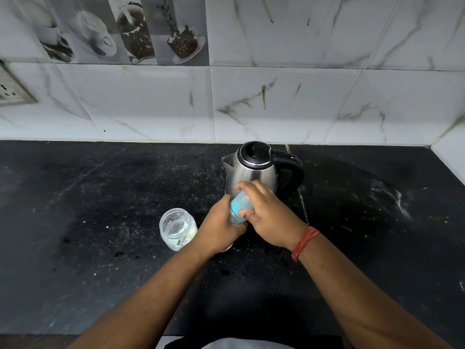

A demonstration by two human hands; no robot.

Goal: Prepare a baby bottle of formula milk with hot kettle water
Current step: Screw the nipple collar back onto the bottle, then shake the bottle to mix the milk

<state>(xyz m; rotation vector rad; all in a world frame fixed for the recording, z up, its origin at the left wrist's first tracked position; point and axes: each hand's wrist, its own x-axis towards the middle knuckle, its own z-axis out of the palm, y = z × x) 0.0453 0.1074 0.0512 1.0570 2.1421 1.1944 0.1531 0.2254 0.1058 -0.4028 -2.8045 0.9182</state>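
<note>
Both hands on the clear plastic baby bottle [237, 217], just in front of the steel electric kettle [254, 170]. Right hand [266, 215] fingers curl round its blue screw collar [239, 206]; left hand [221, 227] grips the body. Keep the bottle vertical and twist the collar only. Open glass jar [177, 229] sits left of the kettle.

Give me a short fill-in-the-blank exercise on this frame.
1. Both hands grip the baby bottle, whose collar is coloured ____.
2. The steel kettle stands with its lid ____.
3. The glass jar stands to the ____ of the left hand.
4. A red thread band is around the wrist of the ____ hand.

Missing words: blue; closed; left; right
</note>
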